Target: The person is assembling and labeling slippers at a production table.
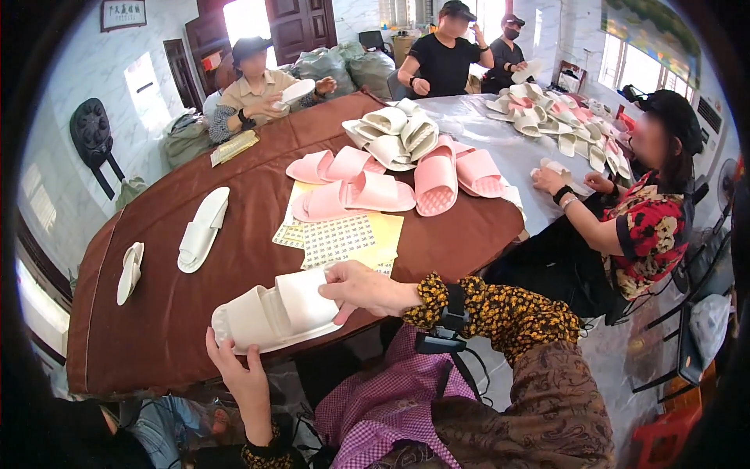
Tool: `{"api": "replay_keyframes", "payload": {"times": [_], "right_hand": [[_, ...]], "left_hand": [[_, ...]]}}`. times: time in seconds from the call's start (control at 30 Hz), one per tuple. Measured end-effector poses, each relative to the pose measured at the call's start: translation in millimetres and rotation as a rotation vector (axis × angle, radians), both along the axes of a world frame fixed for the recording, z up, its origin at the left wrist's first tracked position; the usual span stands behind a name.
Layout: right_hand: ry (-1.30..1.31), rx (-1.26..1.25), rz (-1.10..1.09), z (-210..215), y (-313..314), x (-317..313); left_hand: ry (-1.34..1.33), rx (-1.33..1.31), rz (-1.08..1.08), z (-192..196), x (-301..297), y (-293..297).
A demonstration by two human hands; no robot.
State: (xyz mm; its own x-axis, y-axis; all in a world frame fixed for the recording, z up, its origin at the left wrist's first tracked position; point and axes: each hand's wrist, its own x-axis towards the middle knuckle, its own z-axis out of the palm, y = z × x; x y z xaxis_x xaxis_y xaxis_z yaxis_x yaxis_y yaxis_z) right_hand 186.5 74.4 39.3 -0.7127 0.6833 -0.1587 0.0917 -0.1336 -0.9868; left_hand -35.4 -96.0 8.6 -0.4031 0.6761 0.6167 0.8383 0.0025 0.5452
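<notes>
Purple checked cloth [383, 395], nearest the viewer, covers part of the wearer's lap at the edge of a brown-covered table [148, 344]. Just above the table's near edge, white slippers [269, 316] with two straps showing are held between the hands. Right hand [363, 289]: closed on their right end, thumb on top; a black band [453, 309] circles the patterned sleeve. Left hand [244, 379]: fingers spread and touching the left end from below; whether it grips or merely steadies cannot be told, the contact being partly hidden. Two single white slippers, one larger [205, 230] and one smaller [130, 273], lie apart at left. Beyond the hands, pink slippers [355, 195] rest partly on printed label sheets [337, 241], with a white slipper heap [394, 134] behind. At right, a co-worker in a red floral shirt [644, 230] handles a pale slipper.
</notes>
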Motion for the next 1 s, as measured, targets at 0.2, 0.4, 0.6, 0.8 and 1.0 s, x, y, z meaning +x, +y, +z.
{"api": "replay_keyframes", "payload": {"times": [0.2, 0.4, 0.6, 0.8, 1.0], "right_hand": [[0.167, -0.15, -0.114, 20, 1, 29], [0.356, -0.019, -0.36, 67, 20, 85], [0.635, 0.147, -0.574, 80, 98, 162], [0.42, 0.033, -0.584, 57, 114, 198], [0.095, 0.326, -0.471, 61, 24, 214]], "left_hand": [[0.224, 0.049, -0.07, 21, 9, 2], [-0.08, 0.197, -0.191, 25, 19, 10], [-0.189, 0.027, -0.209, 8, 16, 24], [0.157, -0.121, -0.127, -24, 0, 31], [0.138, -0.131, -0.191, -20, -2, 22]]}}
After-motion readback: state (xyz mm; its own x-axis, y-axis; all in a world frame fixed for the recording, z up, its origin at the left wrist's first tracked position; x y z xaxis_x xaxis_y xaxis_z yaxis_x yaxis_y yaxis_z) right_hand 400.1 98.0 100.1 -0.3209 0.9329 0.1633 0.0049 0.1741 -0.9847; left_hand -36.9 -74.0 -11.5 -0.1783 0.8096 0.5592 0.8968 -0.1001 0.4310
